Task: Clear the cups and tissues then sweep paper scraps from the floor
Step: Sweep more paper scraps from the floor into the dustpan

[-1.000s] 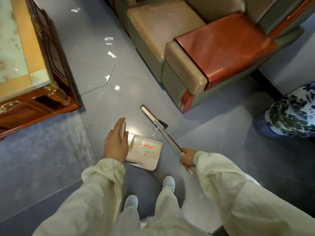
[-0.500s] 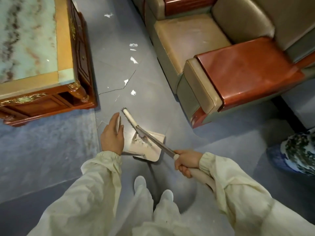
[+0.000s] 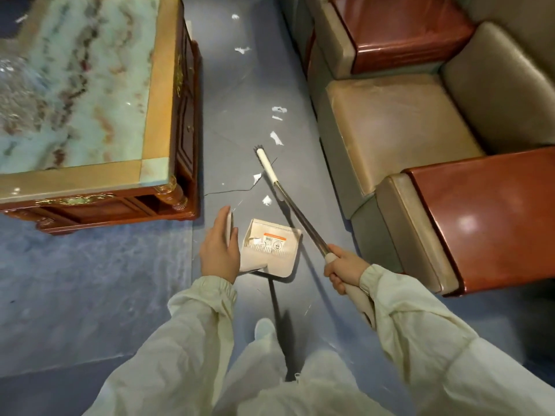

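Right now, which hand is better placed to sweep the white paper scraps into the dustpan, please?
Right hand: it grips the long metal-handled broom, whose head lies beside the white paper scraps; the left hand holds the beige plastic dustpan.

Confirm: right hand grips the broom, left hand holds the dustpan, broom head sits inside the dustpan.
No. The head view shows the broom with its head on the floor beyond the dustpan, near paper scraps. Right hand and left hand are as stated.

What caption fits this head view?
Between table and sofa, right hand holds the broom among paper scraps, left hand holds the dustpan.
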`<control>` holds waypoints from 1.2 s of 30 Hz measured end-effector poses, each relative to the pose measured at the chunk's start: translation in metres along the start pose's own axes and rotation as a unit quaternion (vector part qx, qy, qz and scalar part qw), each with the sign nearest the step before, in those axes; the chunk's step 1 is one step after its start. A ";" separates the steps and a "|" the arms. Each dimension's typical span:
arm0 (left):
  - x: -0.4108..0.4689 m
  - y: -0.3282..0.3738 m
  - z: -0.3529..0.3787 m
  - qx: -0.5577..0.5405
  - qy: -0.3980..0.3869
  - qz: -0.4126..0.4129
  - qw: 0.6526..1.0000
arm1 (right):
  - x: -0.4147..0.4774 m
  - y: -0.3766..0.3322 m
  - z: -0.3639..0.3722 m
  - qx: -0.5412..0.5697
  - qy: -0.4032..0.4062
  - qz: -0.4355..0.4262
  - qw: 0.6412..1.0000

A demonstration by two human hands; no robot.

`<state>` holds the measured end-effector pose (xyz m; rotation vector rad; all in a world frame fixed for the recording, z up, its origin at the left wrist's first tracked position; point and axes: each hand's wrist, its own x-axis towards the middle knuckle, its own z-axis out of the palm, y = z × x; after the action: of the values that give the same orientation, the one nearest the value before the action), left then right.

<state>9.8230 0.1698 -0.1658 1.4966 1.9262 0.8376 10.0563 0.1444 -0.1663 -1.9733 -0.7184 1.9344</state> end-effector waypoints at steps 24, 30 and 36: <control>0.200 0.049 0.054 0.076 0.085 -0.077 0.990 | 0.227 -0.236 -0.091 -0.459 -0.081 0.013 0.885; 0.201 0.049 0.054 0.077 0.076 -0.076 0.991 | 0.170 -0.214 -0.100 -0.368 -0.189 0.070 0.908; 0.192 0.036 0.046 0.066 0.069 -0.086 0.992 | 0.130 -0.250 -0.099 -0.265 -0.221 0.133 0.929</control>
<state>9.8369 0.3692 -0.1779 1.3526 2.2148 0.7666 10.1135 0.4365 -0.1381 -2.0090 -1.2561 2.6166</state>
